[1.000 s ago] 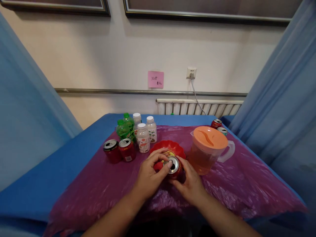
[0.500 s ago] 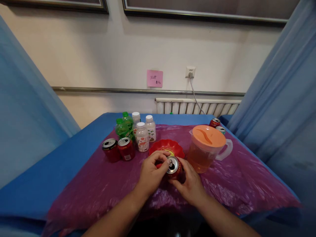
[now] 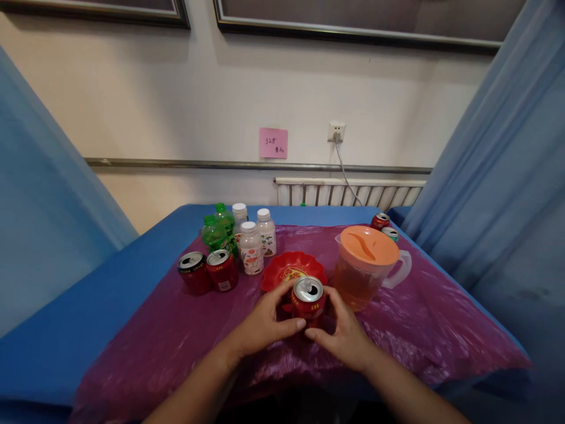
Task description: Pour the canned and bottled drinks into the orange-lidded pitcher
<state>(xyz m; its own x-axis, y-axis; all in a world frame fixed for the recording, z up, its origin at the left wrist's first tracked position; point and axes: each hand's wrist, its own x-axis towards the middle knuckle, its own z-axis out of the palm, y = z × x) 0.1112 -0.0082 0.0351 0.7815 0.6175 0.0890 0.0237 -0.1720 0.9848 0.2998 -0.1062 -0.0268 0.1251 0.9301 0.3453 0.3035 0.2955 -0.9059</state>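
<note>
Red cans (image 3: 309, 307) number four; left hand (image 3: 266, 321) and right hand (image 3: 348, 333) hold one.

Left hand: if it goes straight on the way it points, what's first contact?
The left hand would most likely meet the open red drink can, right at its fingers. Beyond that, perhaps the orange-lidded pitcher; depth there is hard to judge.

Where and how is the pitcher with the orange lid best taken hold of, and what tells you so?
Probably by the handle, coming from the person's right with the right hand once it is free of the red can. The handle juts out to that side of the upright pitcher, which looks wide for one hand; the liquid inside suggests keeping it level.
</note>
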